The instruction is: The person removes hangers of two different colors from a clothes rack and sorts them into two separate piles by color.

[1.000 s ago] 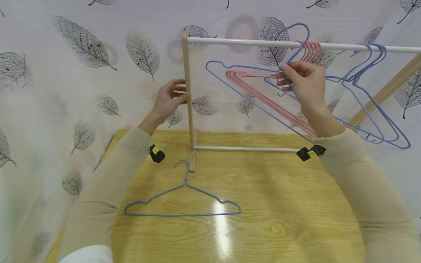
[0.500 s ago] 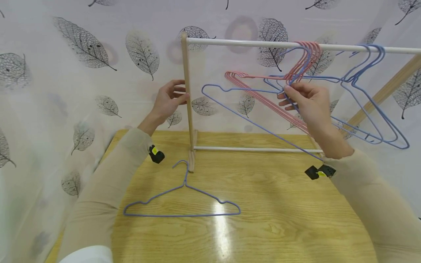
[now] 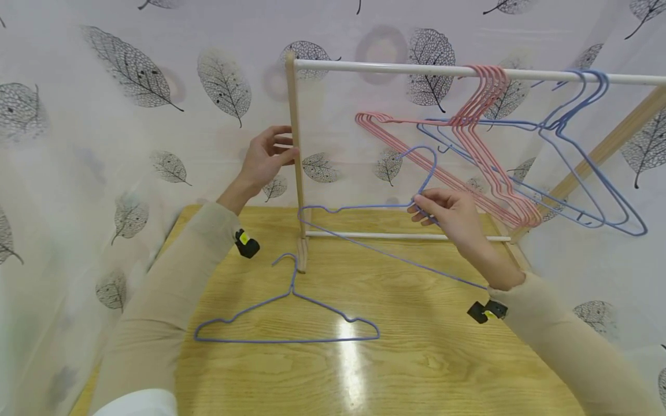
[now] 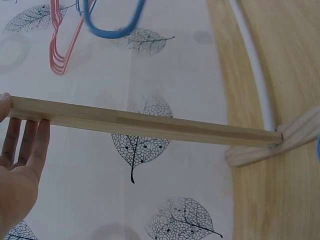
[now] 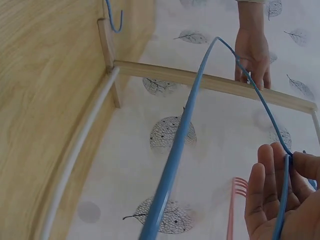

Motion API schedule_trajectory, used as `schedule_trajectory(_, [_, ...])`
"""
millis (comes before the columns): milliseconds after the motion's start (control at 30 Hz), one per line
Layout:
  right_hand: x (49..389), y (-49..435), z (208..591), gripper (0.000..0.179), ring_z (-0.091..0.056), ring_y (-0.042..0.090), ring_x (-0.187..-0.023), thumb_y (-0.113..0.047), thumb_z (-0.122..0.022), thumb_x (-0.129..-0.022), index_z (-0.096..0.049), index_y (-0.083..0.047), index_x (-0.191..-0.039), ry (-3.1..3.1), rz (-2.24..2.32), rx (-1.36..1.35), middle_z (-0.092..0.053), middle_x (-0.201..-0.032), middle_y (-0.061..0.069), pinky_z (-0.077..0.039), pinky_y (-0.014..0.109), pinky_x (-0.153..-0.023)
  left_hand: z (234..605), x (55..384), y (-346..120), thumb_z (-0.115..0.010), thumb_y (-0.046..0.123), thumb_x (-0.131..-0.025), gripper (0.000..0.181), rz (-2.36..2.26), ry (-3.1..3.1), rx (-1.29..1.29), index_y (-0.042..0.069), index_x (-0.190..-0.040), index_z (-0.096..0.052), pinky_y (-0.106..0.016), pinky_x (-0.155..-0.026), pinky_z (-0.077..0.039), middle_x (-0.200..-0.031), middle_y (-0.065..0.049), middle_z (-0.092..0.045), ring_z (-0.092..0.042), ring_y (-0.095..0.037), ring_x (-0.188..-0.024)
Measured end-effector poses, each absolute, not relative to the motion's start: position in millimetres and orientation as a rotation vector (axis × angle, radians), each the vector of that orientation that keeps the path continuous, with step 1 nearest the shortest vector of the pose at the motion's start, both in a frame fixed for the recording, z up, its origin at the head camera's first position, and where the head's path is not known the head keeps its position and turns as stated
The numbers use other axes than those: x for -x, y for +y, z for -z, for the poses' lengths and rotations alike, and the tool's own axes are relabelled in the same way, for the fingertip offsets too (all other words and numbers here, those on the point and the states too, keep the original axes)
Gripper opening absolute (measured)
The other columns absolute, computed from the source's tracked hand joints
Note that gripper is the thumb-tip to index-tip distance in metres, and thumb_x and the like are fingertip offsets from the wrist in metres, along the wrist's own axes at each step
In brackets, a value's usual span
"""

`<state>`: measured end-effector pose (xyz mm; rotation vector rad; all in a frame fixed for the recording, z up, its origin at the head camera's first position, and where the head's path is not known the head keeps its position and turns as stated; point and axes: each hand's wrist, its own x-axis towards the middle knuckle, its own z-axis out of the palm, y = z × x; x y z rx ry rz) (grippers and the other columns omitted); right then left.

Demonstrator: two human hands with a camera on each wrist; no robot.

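Note:
My right hand (image 3: 455,222) pinches a blue wire clothes hanger (image 3: 377,206) at the neck, between thumb and fingertips. Its hook points up, off the rail, and its body slants over the table below the rack. Close up, the right wrist view shows the blue hanger (image 5: 172,155) with my thumb pressed on the wire. My left hand (image 3: 264,162) holds the rack's left wooden post (image 3: 299,190), its thumb and fingers on the wood, as the post (image 4: 150,127) also shows in the left wrist view. Another blue hanger (image 3: 286,341) lies flat on the table, hook toward the rack.
Several pink hangers (image 3: 473,133) hang bunched on the white rail (image 3: 374,66). Blue hangers (image 3: 572,162) hang to their right, near the slanting right post (image 3: 609,144). A lower white bar (image 3: 364,234) crosses the rack's base above the wooden table (image 3: 442,329).
My right hand has brought the blue hanger down and slightly left, from rail height to well below the rail, in front of the pink hangers. My left hand stays on the post.

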<state>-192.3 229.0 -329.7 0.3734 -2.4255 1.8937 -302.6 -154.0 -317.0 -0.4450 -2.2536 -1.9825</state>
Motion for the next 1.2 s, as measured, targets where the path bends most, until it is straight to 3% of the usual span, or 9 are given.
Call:
schedule_trajectory(100, [191, 224, 348, 0.018, -0.077, 0.007, -0.075, -0.022, -0.068, -0.105, -0.077, -0.008, -0.106, -2.444, -1.922, -0.367, -0.08, -0.086, -0.01, -0.067, 0.022, -0.067, 317, 302, -154, -0.066, 0.003, -0.103, 0.043, 1.986, -2.25, 0.447, 0.007, -0.145, -0.058, -0.021, -0.088, -0.066, -0.112, 0.002, -0.066, -0.07, -0.008, -0.095])
schedule_trajectory(433, [182, 200, 396, 0.035, -0.077, 0.006, -0.077, -0.019, -0.065, -0.107, -0.069, 0.014, -0.117, -2.554, -2.003, -0.334, -0.08, -0.087, -0.012, -0.067, 0.023, -0.07, 319, 302, -156, -0.066, 0.004, -0.103, 0.043, 2.002, -2.246, 0.458, 0.008, -0.145, -0.058, -0.021, -0.089, -0.066, -0.113, 0.001, -0.066, -0.069, -0.009, -0.096])
schedule_trajectory(733, [173, 176, 427, 0.031, -0.077, 0.01, -0.078, -0.021, -0.066, -0.106, -0.073, 0.008, -0.116, -2.623, -2.027, -0.359, -0.081, -0.1, 0.015, -0.069, 0.03, -0.073, 318, 301, -154, -0.066, 0.003, -0.103, 0.043, 2.018, -2.248, 0.439, 0.007, -0.145, -0.058, -0.021, -0.089, -0.066, -0.114, -0.001, -0.066, -0.069, -0.009, -0.096])
schedule_trajectory(933, [168, 158, 445, 0.03, -0.076, 0.011, -0.073, -0.02, -0.068, -0.105, -0.074, 0.008, -0.114, -2.645, -2.067, -0.347, -0.081, -0.096, 0.011, -0.07, 0.035, -0.073, 318, 301, -155, -0.067, 0.005, -0.103, 0.043, 2.011, -2.251, 0.454, 0.009, -0.145, -0.059, -0.023, -0.092, -0.066, -0.113, 0.002, -0.066, -0.069, -0.01, -0.097])
schedule_trajectory(1200, [166, 132, 467, 0.028, -0.074, 0.009, -0.07, -0.017, -0.067, -0.105, -0.074, 0.008, -0.114, -2.671, -2.122, -0.367, -0.08, -0.097, 0.019, -0.066, 0.023, -0.066, 318, 301, -155, -0.067, 0.005, -0.103, 0.043, 2.006, -2.249, 0.45, 0.009, -0.145, -0.059, -0.023, -0.092, -0.066, -0.112, 0.002, -0.066, -0.069, -0.009, -0.097])
